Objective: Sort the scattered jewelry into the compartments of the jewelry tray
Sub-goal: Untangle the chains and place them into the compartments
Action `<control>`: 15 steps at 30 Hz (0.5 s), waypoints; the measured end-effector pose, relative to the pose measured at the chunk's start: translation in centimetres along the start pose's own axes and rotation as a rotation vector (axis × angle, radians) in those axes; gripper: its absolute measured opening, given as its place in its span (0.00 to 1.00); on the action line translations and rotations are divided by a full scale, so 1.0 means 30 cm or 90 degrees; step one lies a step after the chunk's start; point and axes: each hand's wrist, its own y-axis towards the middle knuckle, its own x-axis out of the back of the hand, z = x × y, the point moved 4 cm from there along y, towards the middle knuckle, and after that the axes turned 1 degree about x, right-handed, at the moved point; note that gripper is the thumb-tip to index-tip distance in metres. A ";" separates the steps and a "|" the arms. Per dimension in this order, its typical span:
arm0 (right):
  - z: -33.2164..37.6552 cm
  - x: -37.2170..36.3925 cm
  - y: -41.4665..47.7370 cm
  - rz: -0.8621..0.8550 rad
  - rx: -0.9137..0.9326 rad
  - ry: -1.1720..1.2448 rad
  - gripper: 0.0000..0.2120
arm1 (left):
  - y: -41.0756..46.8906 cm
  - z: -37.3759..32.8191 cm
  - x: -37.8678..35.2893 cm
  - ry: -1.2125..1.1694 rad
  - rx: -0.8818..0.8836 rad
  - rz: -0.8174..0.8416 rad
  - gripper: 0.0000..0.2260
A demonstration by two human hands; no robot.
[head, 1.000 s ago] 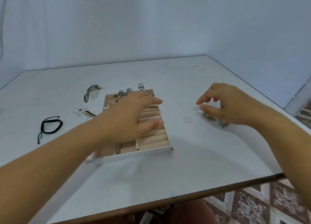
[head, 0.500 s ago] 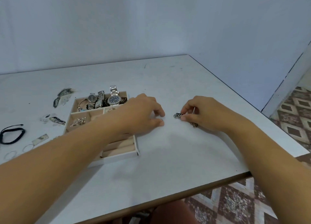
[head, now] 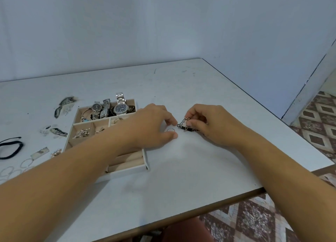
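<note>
The right hand [head: 216, 126] is pinching a chain [head: 183, 125] and the left hand [head: 151, 127] is curling over a thin ring [head: 171, 130], grip unclear, which could be skidding away across the counter [head: 181, 169].

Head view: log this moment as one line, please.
left hand: thumb and forefinger bracket small ring on table, contact unclear | right hand: pinches chain bracelet | jewelry tray: watches in back compartment
</note>
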 end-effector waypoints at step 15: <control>0.038 0.028 -0.002 -0.155 0.113 0.047 0.03 | 0.040 -0.027 0.002 -0.222 0.017 -0.071 0.02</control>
